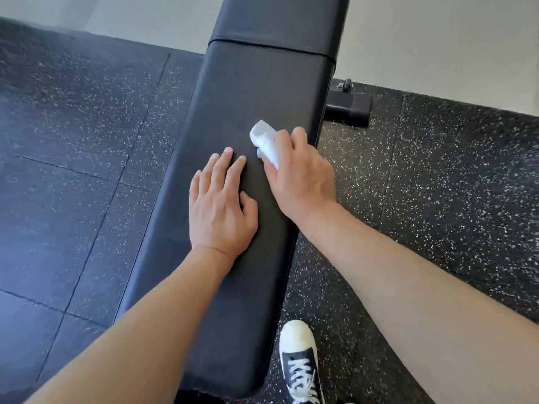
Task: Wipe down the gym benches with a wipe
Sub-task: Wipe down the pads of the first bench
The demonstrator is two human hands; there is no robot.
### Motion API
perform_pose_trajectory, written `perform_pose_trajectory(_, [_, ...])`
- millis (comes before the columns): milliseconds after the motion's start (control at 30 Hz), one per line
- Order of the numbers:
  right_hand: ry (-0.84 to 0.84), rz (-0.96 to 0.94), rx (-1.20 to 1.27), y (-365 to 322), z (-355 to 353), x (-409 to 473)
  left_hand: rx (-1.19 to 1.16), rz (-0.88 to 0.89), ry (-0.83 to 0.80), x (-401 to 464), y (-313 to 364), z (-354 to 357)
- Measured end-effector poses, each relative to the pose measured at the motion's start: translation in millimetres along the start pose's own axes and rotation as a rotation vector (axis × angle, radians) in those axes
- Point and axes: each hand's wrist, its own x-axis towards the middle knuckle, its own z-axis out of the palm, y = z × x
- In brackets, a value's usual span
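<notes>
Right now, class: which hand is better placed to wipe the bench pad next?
The right hand: it grips the white wipe against the bench pad. The left hand lies flat, holding nothing.

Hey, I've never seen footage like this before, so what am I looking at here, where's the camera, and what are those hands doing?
There is no machine here. It is one picture from a camera worn on a person's head, looking forward and down, so the two bare arms coming in from the bottom are the wearer's own.

The long black padded thing is a gym bench standing on speckled rubber floor. The left hand rests flat on the pad with straight fingers and holds nothing. The right hand grips a bunched white wipe against the pad near its right edge.

At the bottom, a black and white sneaker stands beside the bench. The bench's black foot shows near the pale wall.
</notes>
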Motion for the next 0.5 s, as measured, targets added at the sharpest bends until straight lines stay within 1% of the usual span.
perform_pose_trajectory(267, [-0.072,-0.423,-0.032,2.6,11.5,100.5,-0.010,-0.022,-0.046,3.6,2.9,-7.4])
perform_pose_trajectory(400, [-0.109,-0.568,0.009,-8.5,27.5,167.9,-0.007,-0.008,-0.058,3.2,1.7,-5.6])
perform_pose_trajectory(500, [-0.149,-0.648,0.013,-15.8,37.9,195.1,0.000,-0.011,-0.083,4.7,-2.6,-2.4])
